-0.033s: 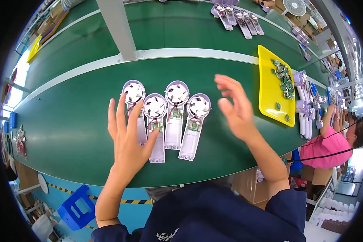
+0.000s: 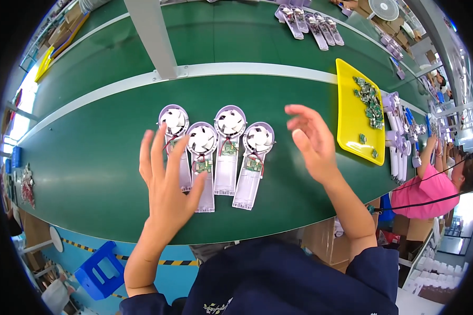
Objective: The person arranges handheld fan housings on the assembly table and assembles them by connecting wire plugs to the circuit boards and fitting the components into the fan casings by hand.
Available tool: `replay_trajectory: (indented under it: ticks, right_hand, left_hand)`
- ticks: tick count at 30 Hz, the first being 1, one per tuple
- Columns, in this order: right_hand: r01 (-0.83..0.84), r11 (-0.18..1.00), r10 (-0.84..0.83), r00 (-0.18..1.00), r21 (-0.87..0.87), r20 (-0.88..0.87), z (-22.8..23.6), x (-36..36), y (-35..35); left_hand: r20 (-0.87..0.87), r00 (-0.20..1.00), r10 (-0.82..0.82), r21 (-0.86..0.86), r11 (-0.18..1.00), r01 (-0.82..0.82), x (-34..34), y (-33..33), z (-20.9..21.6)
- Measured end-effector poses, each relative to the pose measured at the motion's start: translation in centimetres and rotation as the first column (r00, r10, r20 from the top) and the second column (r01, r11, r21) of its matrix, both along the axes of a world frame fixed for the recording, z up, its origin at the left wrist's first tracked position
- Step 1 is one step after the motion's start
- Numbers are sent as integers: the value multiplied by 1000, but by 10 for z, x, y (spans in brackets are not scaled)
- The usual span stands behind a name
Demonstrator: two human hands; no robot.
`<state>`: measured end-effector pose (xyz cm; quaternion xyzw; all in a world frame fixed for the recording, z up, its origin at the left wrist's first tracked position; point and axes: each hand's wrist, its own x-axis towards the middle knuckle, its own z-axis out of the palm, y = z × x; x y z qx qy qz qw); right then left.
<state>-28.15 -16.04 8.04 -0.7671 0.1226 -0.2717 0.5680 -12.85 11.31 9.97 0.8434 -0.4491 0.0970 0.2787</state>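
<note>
Several lilac handheld-fan half shells lie side by side on the green table, each with a white fan wheel, thin wires and a small green circuit board. My left hand (image 2: 168, 181) is spread above the leftmost fan shell (image 2: 174, 119) and covers part of its handle. Its thumb is near the circuit board of the neighbouring fan shell (image 2: 207, 197). A third fan shell (image 2: 226, 173) stands slightly farther back, and the rightmost fan shell (image 2: 246, 189) tilts outward. To the right of them my right hand (image 2: 316, 147) hovers with fingers apart, holding nothing.
A yellow tray (image 2: 352, 134) with loose green circuit boards lies at the right. More lilac fan parts (image 2: 397, 134) are beyond it, and others (image 2: 318, 29) sit across the white rail (image 2: 257, 68). A grey post (image 2: 155, 42) rises behind. Someone in pink (image 2: 425, 194) works at far right.
My right hand has shifted slightly right and toward me. The left hand's fingers have moved a little. The leftmost fan shell appears very slightly shifted.
</note>
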Motion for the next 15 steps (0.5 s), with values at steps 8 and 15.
replay_trajectory:
  ticks: [8,15]
  right_hand:
    - [-144,924,92,983,-354,-159,-3,-16,27]
    - [-319,892,264,943,-320,-205,-15,-17,31]
  left_hand:
    - [-88,887,-453,-153,886,437,-37,-44,-16]
    - [4,913,-408,-164,900,404,-14,-66,-25]
